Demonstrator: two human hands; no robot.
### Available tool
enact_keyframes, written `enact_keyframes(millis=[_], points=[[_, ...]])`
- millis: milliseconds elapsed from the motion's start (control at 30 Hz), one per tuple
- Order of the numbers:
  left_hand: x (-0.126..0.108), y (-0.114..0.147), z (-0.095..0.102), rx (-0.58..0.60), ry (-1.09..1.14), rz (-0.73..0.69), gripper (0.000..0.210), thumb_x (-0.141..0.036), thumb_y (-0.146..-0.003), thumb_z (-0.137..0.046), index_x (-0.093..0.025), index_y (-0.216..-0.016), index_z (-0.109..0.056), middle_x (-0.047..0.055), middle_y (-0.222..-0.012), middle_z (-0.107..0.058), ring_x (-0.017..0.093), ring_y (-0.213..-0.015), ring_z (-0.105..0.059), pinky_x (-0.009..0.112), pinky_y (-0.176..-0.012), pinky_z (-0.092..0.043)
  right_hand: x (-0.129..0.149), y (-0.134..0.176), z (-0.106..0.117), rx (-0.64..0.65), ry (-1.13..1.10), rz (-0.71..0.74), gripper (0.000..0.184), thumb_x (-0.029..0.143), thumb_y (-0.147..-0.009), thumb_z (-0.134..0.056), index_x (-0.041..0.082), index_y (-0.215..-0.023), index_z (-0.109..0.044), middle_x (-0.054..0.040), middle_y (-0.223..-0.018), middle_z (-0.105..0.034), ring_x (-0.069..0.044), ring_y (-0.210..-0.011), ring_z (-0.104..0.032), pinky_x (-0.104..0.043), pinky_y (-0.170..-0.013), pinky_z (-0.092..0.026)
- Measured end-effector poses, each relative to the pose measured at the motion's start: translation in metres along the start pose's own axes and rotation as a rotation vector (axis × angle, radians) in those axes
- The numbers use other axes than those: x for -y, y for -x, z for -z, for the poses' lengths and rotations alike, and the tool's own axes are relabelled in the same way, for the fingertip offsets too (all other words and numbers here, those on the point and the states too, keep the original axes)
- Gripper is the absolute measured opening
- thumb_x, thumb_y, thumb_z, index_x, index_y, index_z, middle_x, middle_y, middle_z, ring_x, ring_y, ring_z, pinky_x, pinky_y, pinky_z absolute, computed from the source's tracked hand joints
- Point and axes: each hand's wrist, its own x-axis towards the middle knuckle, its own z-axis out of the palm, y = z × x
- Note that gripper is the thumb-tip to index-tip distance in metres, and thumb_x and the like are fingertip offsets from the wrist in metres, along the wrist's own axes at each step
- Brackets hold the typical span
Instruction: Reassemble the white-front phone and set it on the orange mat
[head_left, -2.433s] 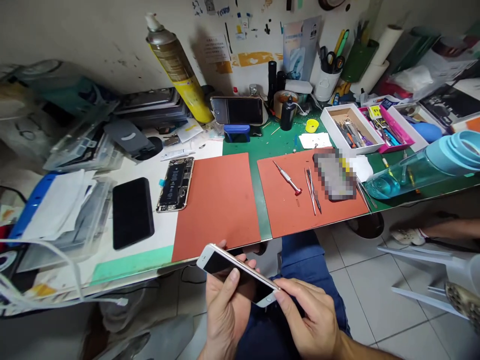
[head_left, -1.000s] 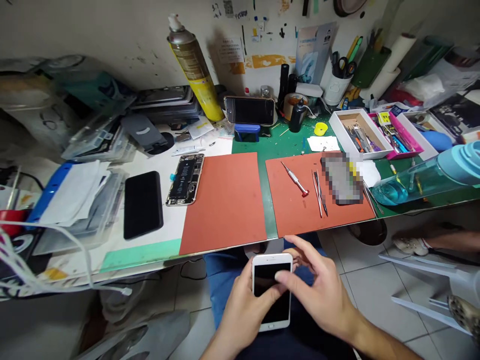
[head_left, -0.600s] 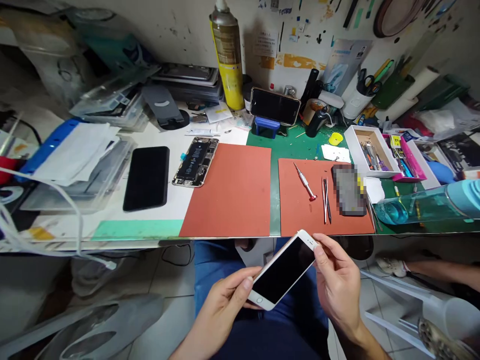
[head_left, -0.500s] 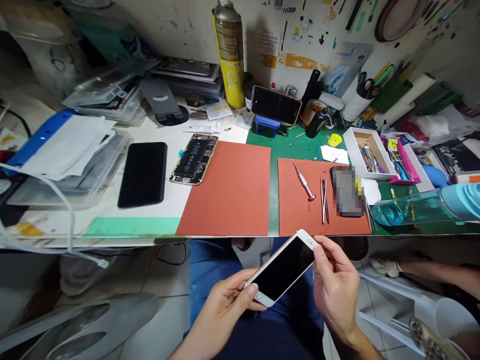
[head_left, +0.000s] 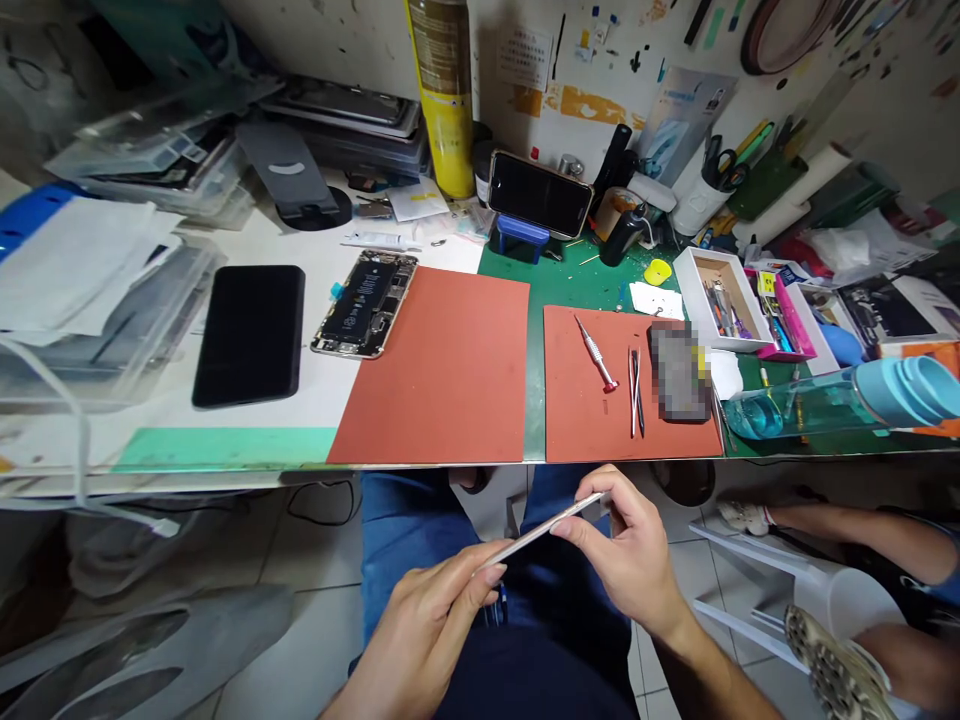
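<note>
Above my lap, just in front of the bench edge, I hold a white smartphone (head_left: 534, 537) turned nearly edge-on, so its thin side faces me and its screen is hidden. My left hand (head_left: 442, 610) pinches the near left end between thumb and fingers. At the far right end, my right hand (head_left: 626, 550) grips it with the thumb below and the fingers curled over. On the bench beyond lies an opened phone (head_left: 365, 303) with its battery and board exposed, partly over a red-brown mat (head_left: 442, 370).
A black tablet-like device (head_left: 249, 335) lies at left. The right mat (head_left: 585, 420) bears a screwdriver (head_left: 596, 353), tweezers (head_left: 636, 392) and a blurred dark device (head_left: 679, 372). A water bottle (head_left: 832, 398) lies at the right. A phone (head_left: 538, 193) stands on a blue holder. Another person's leg (head_left: 862, 530) shows at right.
The phone in my hands has tilted from showing its black screen to nearly edge-on. Both hands have turned with it and kept hold. The bench view has shifted slightly left.
</note>
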Motion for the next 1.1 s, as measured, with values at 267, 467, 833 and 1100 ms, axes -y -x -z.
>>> enact_keyframes(millis=[267,467,833,1100], points=[[-0.004,-0.004,0.003,0.100,-0.106,0.020,0.026,-0.046,-0.077,-0.087,-0.030,-0.097,-0.088,0.006,-0.079,-0.081,0.026,-0.061,-0.075,0.026,-0.056,-0.058,0.008,-0.004,0.000,0.068,-0.006,-0.030,0.024,0.035,-0.088,-0.086,0.023,-0.098,-0.068,0.0022,-0.087,-0.068,-0.015,-0.076,-0.063,-0.027,-0.073,-0.051],[0.004,-0.005,-0.001,0.058,0.039,0.078,0.039,-0.056,-0.098,-0.065,-0.022,-0.099,-0.083,0.004,-0.067,-0.075,0.022,-0.064,-0.072,0.027,-0.067,-0.056,0.006,-0.001,0.005,0.106,-0.353,-0.239,0.053,0.042,-0.086,-0.088,0.023,-0.131,-0.065,-0.0038,-0.104,-0.079,-0.019,-0.093,-0.072,-0.031,-0.089,-0.057],[-0.014,-0.027,-0.012,-0.081,0.277,0.040,0.034,-0.052,-0.090,-0.079,-0.021,-0.104,-0.082,0.005,-0.083,-0.075,0.022,-0.081,-0.069,0.030,-0.080,-0.056,0.021,0.004,-0.019,0.231,-0.285,-0.238,0.031,0.045,-0.098,-0.070,0.017,-0.083,-0.072,0.0021,-0.070,-0.064,-0.013,-0.066,-0.054,-0.025,-0.065,-0.045],[-0.028,-0.021,-0.034,-0.211,0.538,0.026,0.039,-0.049,-0.086,-0.084,-0.018,-0.109,-0.082,0.004,-0.082,-0.074,0.014,-0.064,-0.064,0.027,-0.067,-0.058,-0.003,0.020,-0.047,0.387,-0.717,-0.398,0.039,0.053,-0.099,-0.072,0.015,-0.092,-0.067,-0.0021,-0.070,-0.069,-0.015,-0.063,-0.067,-0.025,-0.065,-0.052]])
